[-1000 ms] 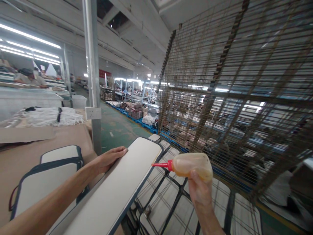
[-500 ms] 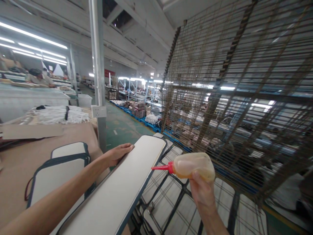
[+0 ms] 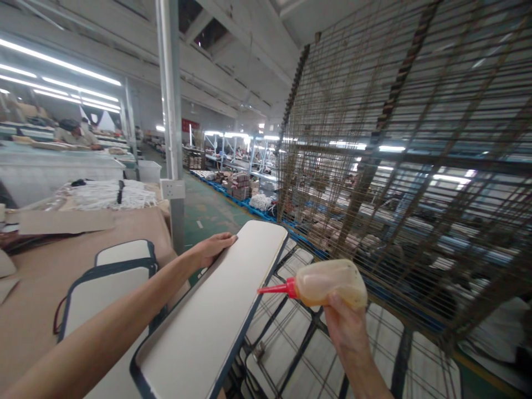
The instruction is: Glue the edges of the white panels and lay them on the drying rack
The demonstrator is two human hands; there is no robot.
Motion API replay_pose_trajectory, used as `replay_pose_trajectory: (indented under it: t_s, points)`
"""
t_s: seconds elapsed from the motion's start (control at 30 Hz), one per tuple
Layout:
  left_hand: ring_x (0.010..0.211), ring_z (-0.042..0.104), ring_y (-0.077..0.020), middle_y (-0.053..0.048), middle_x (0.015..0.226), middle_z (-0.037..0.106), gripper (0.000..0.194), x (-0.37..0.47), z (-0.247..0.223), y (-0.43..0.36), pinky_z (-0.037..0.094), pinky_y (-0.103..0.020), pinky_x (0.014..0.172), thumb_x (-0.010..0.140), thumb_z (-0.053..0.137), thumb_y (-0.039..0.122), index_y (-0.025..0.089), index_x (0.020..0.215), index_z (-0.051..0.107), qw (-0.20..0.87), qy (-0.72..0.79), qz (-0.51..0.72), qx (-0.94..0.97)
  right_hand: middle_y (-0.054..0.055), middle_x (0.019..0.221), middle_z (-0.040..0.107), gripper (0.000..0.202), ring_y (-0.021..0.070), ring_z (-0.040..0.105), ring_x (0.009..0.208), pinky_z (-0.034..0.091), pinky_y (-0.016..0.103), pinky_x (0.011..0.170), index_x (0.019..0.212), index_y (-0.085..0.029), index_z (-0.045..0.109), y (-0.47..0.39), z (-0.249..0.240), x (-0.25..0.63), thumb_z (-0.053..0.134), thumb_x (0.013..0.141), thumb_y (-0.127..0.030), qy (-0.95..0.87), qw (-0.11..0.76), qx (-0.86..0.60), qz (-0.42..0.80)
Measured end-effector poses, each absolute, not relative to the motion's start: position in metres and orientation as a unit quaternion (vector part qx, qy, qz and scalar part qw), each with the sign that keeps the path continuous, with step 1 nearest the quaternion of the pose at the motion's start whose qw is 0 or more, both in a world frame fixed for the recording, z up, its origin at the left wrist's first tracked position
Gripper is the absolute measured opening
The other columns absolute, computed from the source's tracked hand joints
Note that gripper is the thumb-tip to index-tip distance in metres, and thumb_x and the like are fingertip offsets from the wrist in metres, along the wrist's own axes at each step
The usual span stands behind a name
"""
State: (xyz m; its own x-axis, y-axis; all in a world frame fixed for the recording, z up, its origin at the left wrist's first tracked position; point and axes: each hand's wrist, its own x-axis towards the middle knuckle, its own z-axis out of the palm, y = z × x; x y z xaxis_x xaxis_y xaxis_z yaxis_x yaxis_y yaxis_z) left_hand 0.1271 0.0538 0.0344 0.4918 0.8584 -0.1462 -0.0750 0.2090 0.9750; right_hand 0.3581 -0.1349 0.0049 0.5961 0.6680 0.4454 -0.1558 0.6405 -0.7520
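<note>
My left hand (image 3: 215, 247) grips the far left edge of a long white panel (image 3: 211, 310) with rounded corners and a dark blue border. The panel is held tilted in front of me. In my right hand (image 3: 347, 321) is a translucent squeeze bottle (image 3: 330, 281) with yellowish liquid inside. It lies sideways, its red nozzle (image 3: 276, 288) pointing left, with the tip at the panel's right edge. A thin yellowish line runs along that edge near the far corner. The fingers behind the bottle are partly hidden.
More white panels with dark edging (image 3: 106, 293) rest on the brown-covered table (image 3: 137, 227) at left. Similar panels lie on a wire rack (image 3: 299, 332) below right, whose raised mesh (image 3: 399, 122) towers at right. A metal post (image 3: 169, 111) with a socket box stands beyond the table.
The panel has shifted slightly, and its near rounded corner now shows. The nozzle tip stays at its right edge. The whole view has swung a little to the left.
</note>
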Motion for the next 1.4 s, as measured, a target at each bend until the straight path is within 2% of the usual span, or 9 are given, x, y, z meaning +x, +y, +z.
replay_pose_trajectory:
  t_s: [0.17,0.33,0.57,0.9,1.07,1.2,1.4]
  points:
    - [0.045,0.059,-0.0159,0.001,0.056,0.064,0.032,0.133,0.043,0.058,0.049,-0.026,0.044,0.065,0.078,0.032,0.018,0.072,0.05,0.683,0.371,0.345,0.526,0.002,0.072,0.07,0.054,0.0191,0.065,0.067,0.054,0.03,0.067,0.105,-0.024,0.068,-0.137,0.006,0.359,0.085,0.055,-0.036,-0.373,0.826,-0.34,0.25]
    - [0.049,0.061,-0.0174,-0.002,0.061,0.067,0.028,0.139,0.048,0.062,0.051,-0.028,0.047,0.066,0.078,0.029,0.017,0.075,0.054,0.681,0.372,0.347,0.527,0.004,0.076,0.071,0.051,0.02,0.065,0.067,0.055,0.033,0.067,0.104,-0.022,0.068,-0.139,0.003,0.36,0.082,0.057,-0.037,-0.374,0.822,-0.348,0.251]
    - [0.049,0.062,-0.0182,-0.002,0.06,0.068,0.023,0.148,0.051,0.073,0.05,-0.028,0.047,0.068,0.076,0.029,0.016,0.076,0.058,0.68,0.375,0.347,0.526,0.004,0.072,0.07,0.056,0.0214,0.065,0.068,0.054,0.033,0.067,0.104,-0.021,0.068,-0.141,0.003,0.361,0.083,0.054,-0.04,-0.371,0.818,-0.354,0.262]
    - [0.045,0.061,-0.0161,-0.003,0.056,0.067,0.011,0.157,0.059,0.081,0.05,-0.027,0.045,0.08,0.064,0.02,0.016,0.073,0.057,0.679,0.389,0.355,0.511,0.007,0.089,0.071,0.062,0.0246,0.066,0.078,0.053,0.039,0.075,0.113,-0.023,0.064,-0.147,0.001,0.361,0.082,0.056,-0.04,-0.375,0.813,-0.354,0.27]
    - [0.046,0.062,-0.0172,-0.002,0.054,0.066,0.009,0.158,0.059,0.084,0.051,-0.027,0.045,0.082,0.061,0.017,0.016,0.074,0.057,0.684,0.393,0.356,0.5,0.008,0.09,0.071,0.07,0.0232,0.065,0.069,0.054,0.038,0.069,0.116,-0.023,0.061,-0.149,0.002,0.36,0.083,0.052,-0.043,-0.37,0.812,-0.366,0.266]
    - [0.047,0.062,-0.0181,-0.001,0.054,0.066,0.01,0.158,0.057,0.088,0.051,-0.028,0.046,0.079,0.065,0.018,0.016,0.074,0.058,0.689,0.395,0.359,0.49,0.008,0.09,0.071,0.074,0.0253,0.066,0.073,0.053,0.041,0.073,0.118,-0.023,0.06,-0.151,0.001,0.359,0.084,0.051,-0.043,-0.364,0.811,-0.37,0.27]
    - [0.047,0.062,-0.0187,-0.003,0.055,0.067,0.016,0.154,0.054,0.093,0.051,-0.029,0.048,0.07,0.076,0.02,0.015,0.071,0.06,0.697,0.394,0.364,0.475,0.008,0.087,0.072,0.07,0.0266,0.066,0.077,0.053,0.044,0.075,0.117,-0.024,0.061,-0.153,-0.006,0.36,0.083,0.053,-0.039,-0.358,0.809,-0.371,0.282]
